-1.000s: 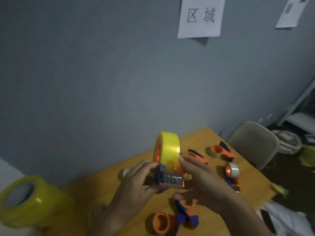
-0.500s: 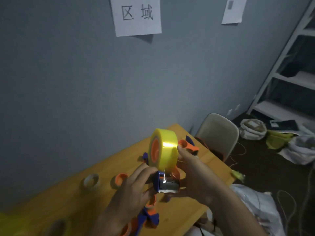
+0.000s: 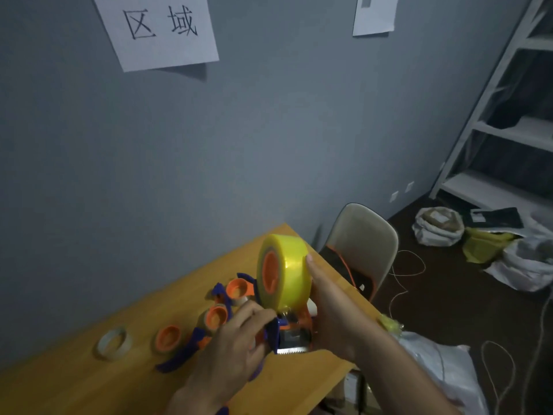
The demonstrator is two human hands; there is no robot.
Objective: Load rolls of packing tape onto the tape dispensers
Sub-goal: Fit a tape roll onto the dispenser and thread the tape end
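Note:
A yellow roll of packing tape (image 3: 288,269) sits on the orange hub of a blue and orange tape dispenser (image 3: 291,335), held above the wooden table (image 3: 89,381). My right hand (image 3: 332,313) grips the dispenser from the right, thumb up along the roll's side. My left hand (image 3: 236,345) pinches the dispenser's blue front by the serrated metal blade. Several unloaded orange and blue dispensers (image 3: 236,290) lie on the table behind my hands.
A nearly used-up tape ring (image 3: 115,342) lies on the table at left. A beige chair (image 3: 363,247) stands past the table's far corner. Bags (image 3: 438,226) and cords litter the floor at right, below white shelving (image 3: 493,136).
The view has swung right and down. The loaded dispenser has stayed in both hands, and my left fingers have closed in nearer the blade.

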